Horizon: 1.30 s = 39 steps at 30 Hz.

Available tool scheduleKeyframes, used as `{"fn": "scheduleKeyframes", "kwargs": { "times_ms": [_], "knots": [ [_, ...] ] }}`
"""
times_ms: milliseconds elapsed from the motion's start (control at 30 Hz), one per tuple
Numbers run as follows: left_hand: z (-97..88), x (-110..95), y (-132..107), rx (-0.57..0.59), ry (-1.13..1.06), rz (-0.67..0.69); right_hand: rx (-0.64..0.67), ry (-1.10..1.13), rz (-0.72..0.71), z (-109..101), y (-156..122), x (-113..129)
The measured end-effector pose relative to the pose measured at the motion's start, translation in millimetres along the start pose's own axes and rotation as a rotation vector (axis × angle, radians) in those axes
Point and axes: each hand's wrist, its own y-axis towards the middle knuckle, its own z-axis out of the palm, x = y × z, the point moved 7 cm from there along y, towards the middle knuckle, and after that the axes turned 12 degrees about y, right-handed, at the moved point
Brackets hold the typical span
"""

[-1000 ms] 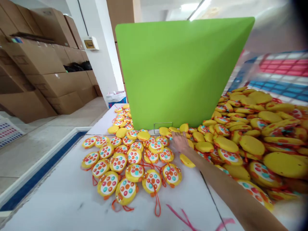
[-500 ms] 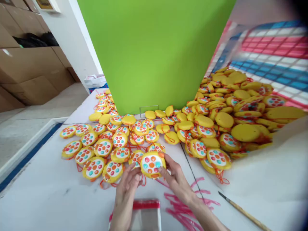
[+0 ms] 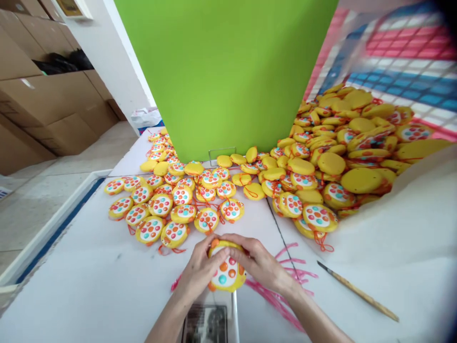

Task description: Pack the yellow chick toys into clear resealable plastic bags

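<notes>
A round yellow toy (image 3: 228,274) with orange feet and a white face of coloured dots is gripped between both hands. My left hand (image 3: 205,264) closes on its left side, thumb across the white face. On its other side my right hand (image 3: 255,262) holds the top and right, with the thumb pressed on the front and fingers behind. Below the toy lies a clear plastic bag or case (image 3: 232,305), partly covered by my hands and the toy. Several similar yellow toys (image 3: 174,233) with orange cords lie face up just beyond my hands.
A large heap of these toys (image 3: 330,164) fills the right back. Behind them stands a green panel (image 3: 228,81). A wooden-handled tool (image 3: 360,290) lies at right, near pink strips (image 3: 282,309). Cardboard boxes (image 3: 60,105) are stacked at the left.
The toy has come nearer to me and turned in the hands. My left hand, formerly beside it, now grips it too. The whole view has shifted slightly.
</notes>
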Motion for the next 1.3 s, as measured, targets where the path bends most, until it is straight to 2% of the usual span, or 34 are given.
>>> {"fn": "scheduleKeyframes", "kwargs": {
  "times_ms": [67,200,267,400,467,567,700,833,967,1100,1233,1300],
  "knots": [
    [-4.1,6.6,1.3,-0.075,-0.05,-0.025,-0.036,-0.066,-0.026,-2.8,-3.3,3.9],
    [-6.2,13.8,3.9,-0.184,-0.373,-0.082,-0.335,-0.161,-0.054,-25.0,-16.1,4.2],
    [-3.6,15.0,4.0,-0.212,-0.488,-0.1,-0.347,-0.081,-0.013,-24.4,-20.0,-6.2],
    [6.7,19.5,1.0,-0.209,-0.571,-0.134,-0.287,0.245,0.047,-7.0,-19.7,-30.4],
    [9.8,20.8,-1.9,-0.199,-0.558,-0.115,-0.31,0.372,0.032,-0.9,-18.2,-36.8],
    [9.2,20.9,-7.6,-0.187,-0.485,-0.066,-0.335,0.443,0.038,3.3,-17.1,-42.1],
    [5.0,22.9,-15.8,-0.166,-0.331,-0.046,-0.293,0.413,0.083,3.4,-18.2,-44.3],
    [2.0,24.3,-23.7,-0.173,-0.269,-0.039,-0.243,0.395,0.17,4.2,-19.9,-50.3],
    [4.7,20.2,-27.6,-0.135,-0.177,0.049,-0.247,0.323,0.165,4.3,-18.2,-55.6],
    [7.4,27.5,-29.0,-0.087,-0.177,0.124,-0.331,0.236,0.187,3.7,-19.3,-67.7],
    [0.1,45.4,-24.9,-0.124,-0.174,0.095,-0.481,0.186,0.227,-0.3,-25.9,-83.2],
    [-9.8,50.7,-17.1,-0.195,-0.176,0.061,-0.502,0.214,0.22,-1.4,-28.4,-89.0]
  ]
}}
